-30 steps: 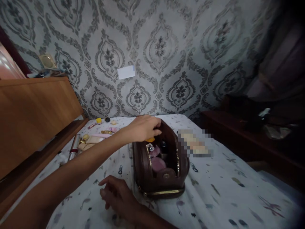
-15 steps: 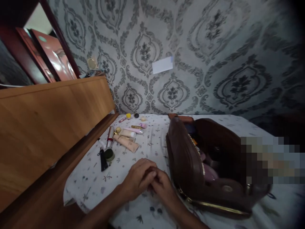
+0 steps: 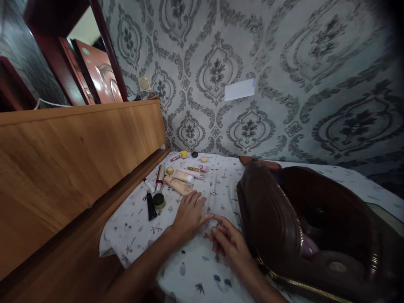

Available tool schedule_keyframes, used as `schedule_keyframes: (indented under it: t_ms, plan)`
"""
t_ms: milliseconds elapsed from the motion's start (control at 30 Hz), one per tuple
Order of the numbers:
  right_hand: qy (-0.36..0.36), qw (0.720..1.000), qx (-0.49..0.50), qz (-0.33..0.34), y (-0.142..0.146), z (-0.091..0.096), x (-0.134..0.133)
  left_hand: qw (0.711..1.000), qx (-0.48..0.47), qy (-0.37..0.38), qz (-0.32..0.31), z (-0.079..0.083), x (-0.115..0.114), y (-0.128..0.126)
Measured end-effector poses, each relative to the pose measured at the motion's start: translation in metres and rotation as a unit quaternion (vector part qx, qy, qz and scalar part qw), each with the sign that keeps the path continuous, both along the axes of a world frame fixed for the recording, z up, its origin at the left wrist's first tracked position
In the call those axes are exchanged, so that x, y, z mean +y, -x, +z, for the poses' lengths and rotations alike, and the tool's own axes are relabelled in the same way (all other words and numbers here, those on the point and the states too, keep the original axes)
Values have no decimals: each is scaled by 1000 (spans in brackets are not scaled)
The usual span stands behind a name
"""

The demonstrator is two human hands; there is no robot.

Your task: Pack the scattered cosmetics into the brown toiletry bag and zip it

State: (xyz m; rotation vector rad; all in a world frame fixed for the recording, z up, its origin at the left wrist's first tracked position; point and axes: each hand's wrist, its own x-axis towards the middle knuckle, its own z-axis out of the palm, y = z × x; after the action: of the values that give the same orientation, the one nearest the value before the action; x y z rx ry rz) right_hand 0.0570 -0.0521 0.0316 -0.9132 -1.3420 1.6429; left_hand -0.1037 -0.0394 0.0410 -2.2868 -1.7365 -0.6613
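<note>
My left hand (image 3: pixel 190 213) is held above the patterned white sheet with its fingers stretched out, close to a beige squeeze tube (image 3: pixel 177 185). Beside it is my right hand (image 3: pixel 229 242), its index finger extended so that the tip meets my left thumb; the other fingers are loosely curled and nothing shows in them. Right of my hands stands a dark brown handbag (image 3: pixel 268 210), unzipped, with a shiny pink item (image 3: pixel 309 246) inside. Left of my hands lie a black tube (image 3: pixel 150 206), a dark-lidded jar (image 3: pixel 158 200) and a silver and red cylinder (image 3: pixel 160 177).
Farther back lie a pink tube (image 3: pixel 196 173), a gold tube (image 3: pixel 194 169), a yellow-lidded jar (image 3: pixel 183 154) and a small black pot (image 3: pixel 194 154). A wooden board (image 3: pixel 94 147) borders the bed on the left. Patterned wallpaper (image 3: pixel 217 71) covers the wall behind.
My clasped hands have come apart, and my left fingers have spread out flat. The view has swung left, so everything appears shifted to the right.
</note>
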Motion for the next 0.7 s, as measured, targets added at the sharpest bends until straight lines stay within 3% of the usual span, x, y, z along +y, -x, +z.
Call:
schedule_keyframes:
  t_ms: [233, 400, 700]
  plan:
    - [2, 1000, 6, 7, 0, -1, -2, 989, 106, 49, 93, 1, 22, 22]
    - [-5, 1000, 2, 12, 0, -4, 0, 981, 118, 53, 144, 4, 22, 24]
    - [9, 1000, -8, 11, 0, -1, -1, 968, 134, 81, 196, 13, 58, 29]
